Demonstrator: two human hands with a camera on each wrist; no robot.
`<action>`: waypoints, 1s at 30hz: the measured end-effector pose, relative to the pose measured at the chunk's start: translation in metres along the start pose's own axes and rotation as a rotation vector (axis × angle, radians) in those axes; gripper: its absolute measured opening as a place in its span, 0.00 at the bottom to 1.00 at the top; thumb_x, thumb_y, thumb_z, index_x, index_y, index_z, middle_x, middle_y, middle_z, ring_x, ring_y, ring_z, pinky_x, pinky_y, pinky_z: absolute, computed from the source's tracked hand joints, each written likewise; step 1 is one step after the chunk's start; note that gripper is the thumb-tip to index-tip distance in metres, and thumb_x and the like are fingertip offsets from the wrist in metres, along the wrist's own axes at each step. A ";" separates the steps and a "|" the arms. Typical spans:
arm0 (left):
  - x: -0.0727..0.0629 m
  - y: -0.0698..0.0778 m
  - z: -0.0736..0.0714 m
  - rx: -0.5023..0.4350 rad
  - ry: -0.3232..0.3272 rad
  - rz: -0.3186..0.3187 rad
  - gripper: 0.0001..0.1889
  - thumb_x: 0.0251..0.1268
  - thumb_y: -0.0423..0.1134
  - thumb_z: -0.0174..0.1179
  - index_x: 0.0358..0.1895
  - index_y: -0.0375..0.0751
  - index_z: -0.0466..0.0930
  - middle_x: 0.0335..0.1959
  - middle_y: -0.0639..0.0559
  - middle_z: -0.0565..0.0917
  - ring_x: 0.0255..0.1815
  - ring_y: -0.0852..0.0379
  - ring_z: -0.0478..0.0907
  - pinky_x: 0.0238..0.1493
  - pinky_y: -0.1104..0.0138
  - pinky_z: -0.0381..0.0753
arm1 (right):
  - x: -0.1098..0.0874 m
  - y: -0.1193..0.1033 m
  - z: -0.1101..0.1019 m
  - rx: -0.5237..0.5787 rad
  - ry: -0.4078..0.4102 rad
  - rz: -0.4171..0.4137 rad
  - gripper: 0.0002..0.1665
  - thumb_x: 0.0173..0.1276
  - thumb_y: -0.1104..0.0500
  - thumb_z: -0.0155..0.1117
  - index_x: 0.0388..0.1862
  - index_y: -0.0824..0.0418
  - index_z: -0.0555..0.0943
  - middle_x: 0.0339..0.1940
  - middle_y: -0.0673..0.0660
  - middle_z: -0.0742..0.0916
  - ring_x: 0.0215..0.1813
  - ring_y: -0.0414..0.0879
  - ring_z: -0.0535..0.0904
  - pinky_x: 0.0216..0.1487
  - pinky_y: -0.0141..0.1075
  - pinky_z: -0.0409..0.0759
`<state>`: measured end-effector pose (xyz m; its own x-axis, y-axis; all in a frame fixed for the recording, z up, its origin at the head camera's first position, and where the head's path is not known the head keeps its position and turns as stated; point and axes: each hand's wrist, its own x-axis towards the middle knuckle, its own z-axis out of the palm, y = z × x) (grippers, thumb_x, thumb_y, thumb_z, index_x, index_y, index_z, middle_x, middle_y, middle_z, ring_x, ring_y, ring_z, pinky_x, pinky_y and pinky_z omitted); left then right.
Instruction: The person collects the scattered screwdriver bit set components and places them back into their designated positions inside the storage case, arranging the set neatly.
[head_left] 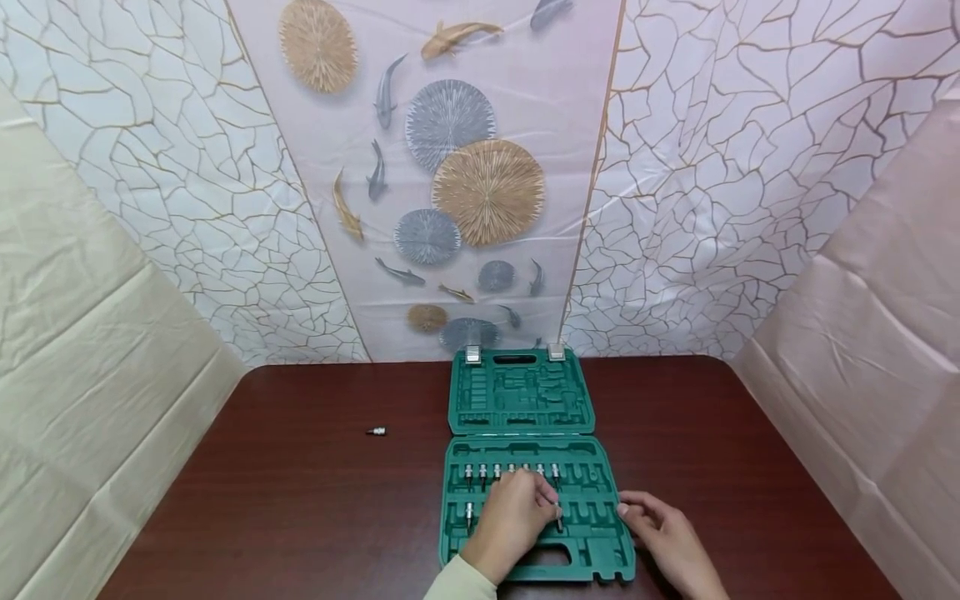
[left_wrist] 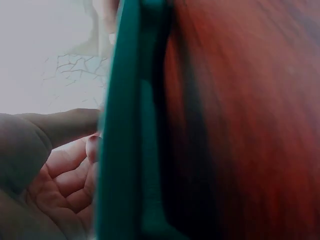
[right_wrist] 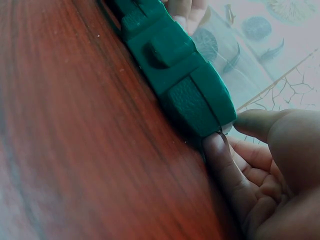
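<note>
A green tool case (head_left: 609,546) lies opened flat on the table, its lid toward the back wall. Over the front tray, my left hand (head_left: 513,517) pinches a small silver bit socket (head_left: 559,525) upright at a slot in the lower row. Several other bit sockets (head_left: 469,473) stand in the upper row, partly covered by that hand. Another bit socket (head_left: 469,512) is in the lower row on the left. My right hand (head_left: 667,537) grips the case's right edge between thumb and fingers. In the left wrist view the case wall hides the left fingertips.
One loose bit socket (head_left: 377,432) lies on the dark red wooden table (head_left: 300,500), left of the case. A patterned cloth wall (head_left: 480,275) closes off the back, and beige cloth panels (head_left: 862,333) flank both sides. Two silver latches (head_left: 473,354) stick up from the lid's far edge.
</note>
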<state>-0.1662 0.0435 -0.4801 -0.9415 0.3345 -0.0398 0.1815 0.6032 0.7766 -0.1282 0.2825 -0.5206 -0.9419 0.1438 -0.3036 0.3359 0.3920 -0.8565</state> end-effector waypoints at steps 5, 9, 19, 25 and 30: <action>0.002 -0.003 0.002 -0.024 0.011 0.047 0.07 0.60 0.31 0.77 0.29 0.47 0.90 0.21 0.64 0.84 0.22 0.69 0.78 0.28 0.68 0.81 | -0.001 -0.002 0.001 -0.004 0.009 -0.008 0.33 0.79 0.44 0.65 0.68 0.69 0.80 0.51 0.60 0.88 0.52 0.52 0.87 0.46 0.48 0.88; 0.003 -0.006 -0.001 -0.072 0.015 0.059 0.06 0.60 0.30 0.77 0.30 0.46 0.92 0.25 0.63 0.87 0.25 0.70 0.80 0.31 0.68 0.83 | -0.001 -0.003 0.001 -0.001 0.015 -0.008 0.32 0.78 0.44 0.65 0.68 0.68 0.80 0.52 0.60 0.88 0.52 0.53 0.87 0.46 0.48 0.88; 0.008 -0.010 -0.004 -0.070 -0.009 0.045 0.07 0.55 0.30 0.80 0.25 0.47 0.93 0.25 0.65 0.87 0.28 0.71 0.79 0.34 0.67 0.83 | -0.001 -0.002 0.003 0.003 0.017 -0.016 0.31 0.79 0.45 0.65 0.67 0.68 0.81 0.52 0.59 0.88 0.52 0.52 0.87 0.46 0.47 0.88; 0.008 -0.009 -0.003 -0.068 -0.023 0.044 0.08 0.56 0.30 0.79 0.25 0.47 0.92 0.21 0.64 0.85 0.25 0.70 0.78 0.32 0.68 0.81 | 0.000 -0.001 0.001 -0.001 0.013 -0.006 0.33 0.78 0.43 0.66 0.68 0.68 0.80 0.52 0.60 0.88 0.51 0.52 0.87 0.46 0.48 0.88; 0.006 -0.006 -0.002 -0.020 -0.029 0.041 0.10 0.58 0.32 0.79 0.24 0.50 0.91 0.23 0.66 0.85 0.26 0.70 0.78 0.32 0.67 0.82 | 0.001 0.001 -0.001 -0.003 -0.003 0.016 0.35 0.78 0.41 0.65 0.68 0.68 0.80 0.53 0.60 0.88 0.52 0.53 0.87 0.46 0.48 0.88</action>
<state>-0.1737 0.0407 -0.4837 -0.9246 0.3801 -0.0256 0.2142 0.5743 0.7901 -0.1289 0.2834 -0.5211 -0.9363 0.1477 -0.3187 0.3513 0.3924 -0.8501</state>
